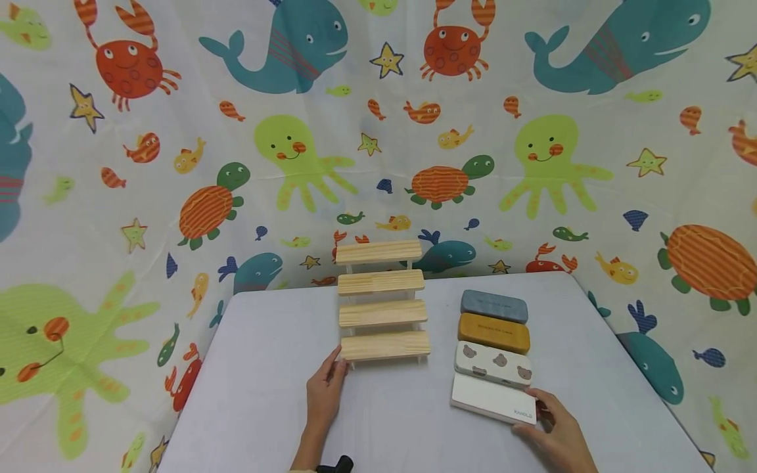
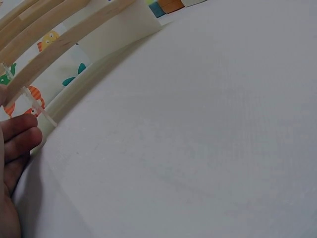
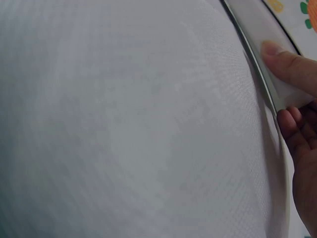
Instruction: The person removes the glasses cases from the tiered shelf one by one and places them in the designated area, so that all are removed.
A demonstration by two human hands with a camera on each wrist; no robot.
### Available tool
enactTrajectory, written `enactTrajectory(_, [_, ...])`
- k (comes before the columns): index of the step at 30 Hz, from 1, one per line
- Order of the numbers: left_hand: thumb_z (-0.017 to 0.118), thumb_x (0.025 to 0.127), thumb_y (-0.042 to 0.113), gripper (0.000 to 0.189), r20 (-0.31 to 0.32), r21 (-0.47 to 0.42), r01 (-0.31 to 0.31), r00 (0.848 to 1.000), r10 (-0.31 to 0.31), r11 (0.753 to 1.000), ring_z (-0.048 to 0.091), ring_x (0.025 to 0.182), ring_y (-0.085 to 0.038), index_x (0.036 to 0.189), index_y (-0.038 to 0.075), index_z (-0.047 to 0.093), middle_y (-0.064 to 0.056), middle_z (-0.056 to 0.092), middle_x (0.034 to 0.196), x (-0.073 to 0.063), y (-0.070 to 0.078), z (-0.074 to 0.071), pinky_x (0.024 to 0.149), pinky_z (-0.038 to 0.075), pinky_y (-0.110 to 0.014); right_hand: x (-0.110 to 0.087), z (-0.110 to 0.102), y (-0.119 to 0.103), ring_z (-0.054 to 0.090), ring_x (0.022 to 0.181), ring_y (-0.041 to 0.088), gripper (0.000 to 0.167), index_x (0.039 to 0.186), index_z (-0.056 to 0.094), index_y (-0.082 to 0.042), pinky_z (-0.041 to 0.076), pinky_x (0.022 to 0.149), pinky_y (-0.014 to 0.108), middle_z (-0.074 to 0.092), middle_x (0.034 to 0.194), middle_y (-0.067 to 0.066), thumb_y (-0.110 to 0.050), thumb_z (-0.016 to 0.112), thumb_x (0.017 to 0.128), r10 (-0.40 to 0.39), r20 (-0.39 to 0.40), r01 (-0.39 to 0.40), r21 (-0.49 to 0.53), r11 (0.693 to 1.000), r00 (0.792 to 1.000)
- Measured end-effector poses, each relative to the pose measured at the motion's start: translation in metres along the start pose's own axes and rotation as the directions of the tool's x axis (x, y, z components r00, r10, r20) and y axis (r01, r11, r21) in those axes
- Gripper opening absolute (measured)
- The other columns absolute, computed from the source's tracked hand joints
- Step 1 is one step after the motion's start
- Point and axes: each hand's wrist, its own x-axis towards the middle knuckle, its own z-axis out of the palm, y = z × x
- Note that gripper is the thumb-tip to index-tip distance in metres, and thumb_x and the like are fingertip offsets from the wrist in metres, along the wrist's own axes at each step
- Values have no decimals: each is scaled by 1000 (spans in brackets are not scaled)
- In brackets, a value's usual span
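Note:
A four-tier wooden display rack with pale legs stands at the middle of the table. At the left end of its lowest tier, my left hand holds the plank's corner with thumb and fingers. In the left wrist view, the bent fingers come close beside a thin leg of the rack. On the right, my right hand grips the right end of a plain white glasses case with small lettering. The right wrist view has the thumb on the case and the other fingers curled at its end.
Behind the plain case lie a white glasses case with bear faces, a mustard one and a grey-blue one, in a close row. A white cloth covers the table. A sea-animal curtain hangs behind and along the sides.

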Motion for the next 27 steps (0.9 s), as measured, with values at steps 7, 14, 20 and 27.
enactTrajectory(7, [65,99,28,37,0,-18,1,1000,-1,1000,68,80,-2,134,19,65,0,76,91,1,-1,0,70,52,-14,1,0,1,59,108,27,96,145,46,-7,53,98,43,57,136,18,-52,87,70,36,23,-36,6,999,999])
enactTrajectory(14, [64,99,30,37,0,-16,0,1000,0,1000,69,81,-3,135,21,65,1,76,91,2,1,1,72,52,-12,4,-2,-1,56,104,25,95,144,47,-6,54,98,43,58,131,17,-51,87,71,14,18,-14,-22,1000,1000])
enactTrajectory(20, [65,99,28,37,3,-23,9,1000,-9,1000,68,80,-4,135,21,65,0,76,90,1,1,1,70,52,-13,6,-3,-1,56,102,23,95,143,48,-4,55,95,42,58,131,19,-52,87,71,-16,20,17,-70,997,1000])
enactTrajectory(27, [64,99,29,37,-2,1,-5,1000,5,1000,69,80,-4,135,20,64,1,76,91,1,-3,2,71,52,-13,9,-4,-2,55,97,20,94,142,50,-6,54,81,28,60,125,14,-49,89,69,-35,31,37,-81,996,999])
